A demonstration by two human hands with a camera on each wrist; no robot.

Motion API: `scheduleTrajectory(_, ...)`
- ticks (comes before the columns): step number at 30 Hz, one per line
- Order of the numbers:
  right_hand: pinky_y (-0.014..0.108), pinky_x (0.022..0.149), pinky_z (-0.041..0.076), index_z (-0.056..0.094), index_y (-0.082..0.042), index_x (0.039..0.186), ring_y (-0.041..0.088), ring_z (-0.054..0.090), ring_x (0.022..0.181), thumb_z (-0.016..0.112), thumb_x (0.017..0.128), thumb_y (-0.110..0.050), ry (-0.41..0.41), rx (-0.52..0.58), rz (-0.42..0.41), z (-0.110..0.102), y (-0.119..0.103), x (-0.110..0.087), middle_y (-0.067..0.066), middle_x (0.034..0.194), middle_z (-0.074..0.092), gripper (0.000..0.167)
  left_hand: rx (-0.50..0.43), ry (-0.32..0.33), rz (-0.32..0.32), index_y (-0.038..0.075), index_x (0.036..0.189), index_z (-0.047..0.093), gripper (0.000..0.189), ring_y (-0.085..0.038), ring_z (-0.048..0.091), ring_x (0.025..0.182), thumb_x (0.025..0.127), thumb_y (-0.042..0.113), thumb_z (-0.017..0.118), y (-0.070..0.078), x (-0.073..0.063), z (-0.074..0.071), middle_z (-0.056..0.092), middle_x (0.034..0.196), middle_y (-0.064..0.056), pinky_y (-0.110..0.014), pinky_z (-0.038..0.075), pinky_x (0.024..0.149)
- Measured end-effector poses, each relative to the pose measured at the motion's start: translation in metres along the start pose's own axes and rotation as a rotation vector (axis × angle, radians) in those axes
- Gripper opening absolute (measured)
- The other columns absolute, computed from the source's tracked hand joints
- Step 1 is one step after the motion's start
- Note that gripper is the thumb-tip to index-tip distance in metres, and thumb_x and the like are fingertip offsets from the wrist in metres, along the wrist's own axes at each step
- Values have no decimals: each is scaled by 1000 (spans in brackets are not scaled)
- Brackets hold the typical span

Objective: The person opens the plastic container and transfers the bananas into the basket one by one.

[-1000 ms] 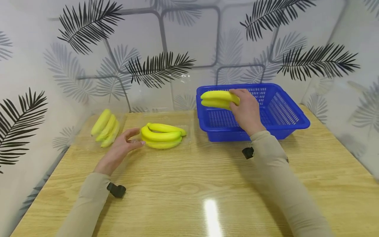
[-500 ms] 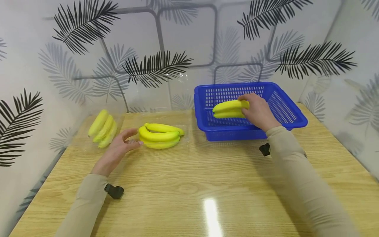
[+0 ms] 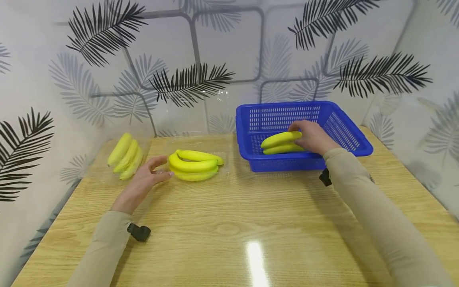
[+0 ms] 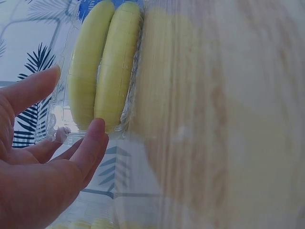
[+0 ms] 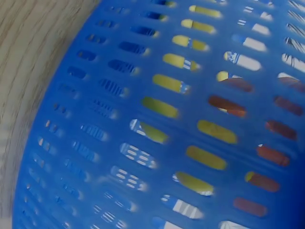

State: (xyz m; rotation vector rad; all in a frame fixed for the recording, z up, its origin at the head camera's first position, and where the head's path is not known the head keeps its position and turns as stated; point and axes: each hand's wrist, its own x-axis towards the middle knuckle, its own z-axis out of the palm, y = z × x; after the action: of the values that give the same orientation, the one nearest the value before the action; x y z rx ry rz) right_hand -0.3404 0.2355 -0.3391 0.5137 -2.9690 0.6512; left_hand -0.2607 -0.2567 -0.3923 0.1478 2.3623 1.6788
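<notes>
In the head view, my right hand (image 3: 312,136) grips a pair of yellow bananas (image 3: 281,139) low inside the blue plastic basket (image 3: 267,165). The right wrist view looks through the slotted basket wall (image 5: 186,114), with yellow and parts of the hand showing behind the slots. My left hand (image 3: 143,179) lies at the left end of a clear plastic clamshell box (image 3: 226,153), its thumb and fingers spread at the corner. Several bananas (image 3: 195,165) lie in that box. The left wrist view shows the fingertips (image 4: 97,126) right at the box's end, with bananas (image 4: 116,67) behind the clear wall.
Another clear box (image 3: 98,169) with three bananas (image 3: 125,155) stands at the left. Everything is on a wooden table (image 3: 201,223), against a wall (image 3: 229,48) with a leaf pattern. The basket stands at the back right.
My right hand has moved right and down with the bananas, from above the basket's left part to deep inside it. My left hand has stayed at the clear box.
</notes>
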Motion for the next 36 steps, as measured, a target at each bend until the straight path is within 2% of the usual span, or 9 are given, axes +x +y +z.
scheduleTrajectory(10,57,98,40,58,7,125,46,49,120,63,88,3,-74,22,65,2,4,0,30,127,56,38,5,-1,2,10,156,22,81,-36,26,142,93,31,69,-3,1,2,18,161,-8,-54,25,113)
scheduleTrajectory(18,57,99,40,57,8,126,46,49,120,61,86,6,-71,14,58,2,2,1,30,127,56,40,6,-1,2,11,157,21,81,-37,23,143,94,30,69,0,-2,2,16,161,-9,-55,23,113)
scheduleTrajectory(22,56,99,40,56,8,127,45,50,120,57,85,6,-38,16,36,1,-4,1,28,127,57,42,3,-3,8,11,157,20,82,-38,21,144,94,30,69,1,-2,1,15,162,-10,-56,23,113)
scheduleTrajectory(28,54,98,43,56,6,126,42,55,115,61,91,-2,30,50,-34,-1,-27,4,26,126,58,36,-2,8,13,11,157,22,83,-37,22,144,93,31,70,1,-1,0,16,161,-9,-55,23,114)
scheduleTrajectory(36,48,98,44,58,-4,129,31,54,118,63,98,-16,103,108,-130,5,-81,8,13,131,58,34,4,13,6,11,156,24,82,-36,22,144,92,32,70,1,0,0,18,161,-9,-54,24,113)
